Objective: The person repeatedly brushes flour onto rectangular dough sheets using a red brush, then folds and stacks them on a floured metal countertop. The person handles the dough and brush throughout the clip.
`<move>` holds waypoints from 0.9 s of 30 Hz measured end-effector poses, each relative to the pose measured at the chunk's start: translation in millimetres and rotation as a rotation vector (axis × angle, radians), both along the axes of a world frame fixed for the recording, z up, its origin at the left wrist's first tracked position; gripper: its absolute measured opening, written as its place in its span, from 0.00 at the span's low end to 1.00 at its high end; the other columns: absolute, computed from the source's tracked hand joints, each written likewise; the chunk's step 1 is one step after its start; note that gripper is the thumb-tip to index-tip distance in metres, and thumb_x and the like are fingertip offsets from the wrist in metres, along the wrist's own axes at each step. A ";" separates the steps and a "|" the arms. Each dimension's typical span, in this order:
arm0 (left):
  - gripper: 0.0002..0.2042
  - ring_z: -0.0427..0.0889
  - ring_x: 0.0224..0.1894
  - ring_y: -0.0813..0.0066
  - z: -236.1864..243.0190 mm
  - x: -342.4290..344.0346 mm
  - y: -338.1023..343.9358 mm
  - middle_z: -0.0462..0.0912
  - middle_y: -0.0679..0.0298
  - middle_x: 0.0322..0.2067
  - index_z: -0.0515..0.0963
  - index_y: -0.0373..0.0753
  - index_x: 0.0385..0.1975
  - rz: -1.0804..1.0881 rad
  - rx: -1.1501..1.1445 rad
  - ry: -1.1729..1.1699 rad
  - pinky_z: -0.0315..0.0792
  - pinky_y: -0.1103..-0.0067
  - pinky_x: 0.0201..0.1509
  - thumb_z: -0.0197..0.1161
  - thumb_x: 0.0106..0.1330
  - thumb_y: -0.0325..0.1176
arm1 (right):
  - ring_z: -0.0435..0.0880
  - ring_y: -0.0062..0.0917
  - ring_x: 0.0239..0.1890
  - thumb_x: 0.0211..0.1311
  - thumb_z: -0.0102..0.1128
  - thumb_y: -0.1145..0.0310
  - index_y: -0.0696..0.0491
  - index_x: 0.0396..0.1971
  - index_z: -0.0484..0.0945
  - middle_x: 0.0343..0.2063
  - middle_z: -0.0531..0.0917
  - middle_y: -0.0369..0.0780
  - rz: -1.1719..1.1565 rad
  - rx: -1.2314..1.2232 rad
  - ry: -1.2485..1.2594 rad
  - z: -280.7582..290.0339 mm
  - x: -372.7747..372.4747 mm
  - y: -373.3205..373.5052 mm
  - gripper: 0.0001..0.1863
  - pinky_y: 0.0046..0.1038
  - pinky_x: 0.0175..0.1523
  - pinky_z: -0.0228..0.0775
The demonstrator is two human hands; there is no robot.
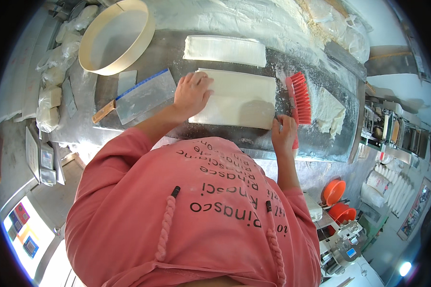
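A pale rectangular stack of dough sheets [239,93] lies on the dark worktop in front of me. My left hand [191,94] rests on its left end, with fingers bent and the thumb apart from them. At the near right corner, my right hand [285,134] has its thumb and fingers closed on the dough edge. A narrower dough strip [225,50] lies just beyond the stack. To the left is a broad-bladed knife [146,95] with a wooden handle and a blue spine. A red bench brush [299,98] lies right of the stack, beyond my right hand.
A round wooden-rimmed sieve [148,36] stands at the far left, near several plastic bags [72,45]. Loose flour [254,21] covers the far worktop. A crumpled dough scrap [330,112] lies right of the brush. Orange basins [334,192] and a machine [342,246] are at the lower right.
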State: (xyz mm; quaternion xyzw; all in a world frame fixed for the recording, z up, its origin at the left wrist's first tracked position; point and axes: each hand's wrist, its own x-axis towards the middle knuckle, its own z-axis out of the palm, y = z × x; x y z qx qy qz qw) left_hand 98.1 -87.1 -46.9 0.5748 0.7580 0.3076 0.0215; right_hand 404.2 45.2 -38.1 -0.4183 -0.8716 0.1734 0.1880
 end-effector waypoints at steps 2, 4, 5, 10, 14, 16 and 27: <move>0.05 0.75 0.42 0.58 -8.1 -5.3 10.6 0.76 0.63 0.35 0.76 0.43 0.31 0.143 0.046 0.013 0.69 0.64 0.45 0.62 0.56 0.32 | 0.74 0.42 0.39 0.55 0.60 0.71 0.56 0.36 0.74 0.33 0.77 0.44 0.031 -0.030 0.043 -2.1 -19.6 7.5 0.09 0.39 0.46 0.64; 0.05 0.74 0.41 0.58 -10.3 -17.1 20.4 0.76 0.63 0.34 0.75 0.42 0.30 0.123 -0.046 0.000 0.68 0.64 0.45 0.62 0.56 0.32 | 0.74 0.41 0.38 0.55 0.60 0.71 0.56 0.36 0.74 0.32 0.77 0.44 0.031 -0.021 0.071 -2.2 -35.7 18.2 0.09 0.39 0.46 0.64; 0.05 0.74 0.41 0.58 -9.3 -19.5 22.6 0.76 0.64 0.33 0.75 0.42 0.30 0.112 -0.090 -0.007 0.68 0.64 0.45 0.62 0.56 0.32 | 0.74 0.41 0.38 0.55 0.60 0.71 0.56 0.36 0.74 0.33 0.77 0.44 0.048 -0.019 0.078 -3.6 -41.5 22.9 0.09 0.39 0.46 0.64; 0.05 0.75 0.41 0.58 -7.2 -22.6 25.8 0.76 0.63 0.33 0.74 0.43 0.29 0.067 -0.100 0.011 0.68 0.64 0.46 0.63 0.55 0.32 | 0.74 0.42 0.38 0.55 0.60 0.71 0.55 0.36 0.74 0.34 0.77 0.44 0.111 -0.011 0.063 -5.5 -63.1 34.8 0.10 0.40 0.46 0.64; 0.06 0.75 0.42 0.59 -7.9 -21.2 30.3 0.76 0.63 0.32 0.74 0.42 0.27 0.101 -0.069 -0.062 0.68 0.64 0.47 0.64 0.54 0.33 | 0.74 0.42 0.39 0.54 0.60 0.70 0.54 0.36 0.74 0.34 0.77 0.44 0.092 -0.018 0.053 -9.9 -66.3 33.4 0.10 0.40 0.46 0.64; 0.06 0.75 0.43 0.59 -7.4 -24.5 33.9 0.76 0.62 0.32 0.75 0.42 0.27 0.096 -0.169 -0.111 0.67 0.64 0.48 0.64 0.54 0.33 | 0.73 0.42 0.39 0.54 0.60 0.70 0.54 0.36 0.75 0.34 0.77 0.44 0.092 -0.024 0.048 -12.1 -66.2 33.7 0.10 0.40 0.46 0.64; 0.05 0.74 0.45 0.59 -5.9 -24.9 39.6 0.76 0.61 0.35 0.75 0.42 0.28 0.060 -0.222 -0.108 0.66 0.65 0.51 0.63 0.55 0.34 | 0.74 0.41 0.37 0.53 0.60 0.71 0.54 0.35 0.74 0.33 0.77 0.43 0.121 0.047 0.064 -9.5 -63.7 33.7 0.09 0.40 0.45 0.64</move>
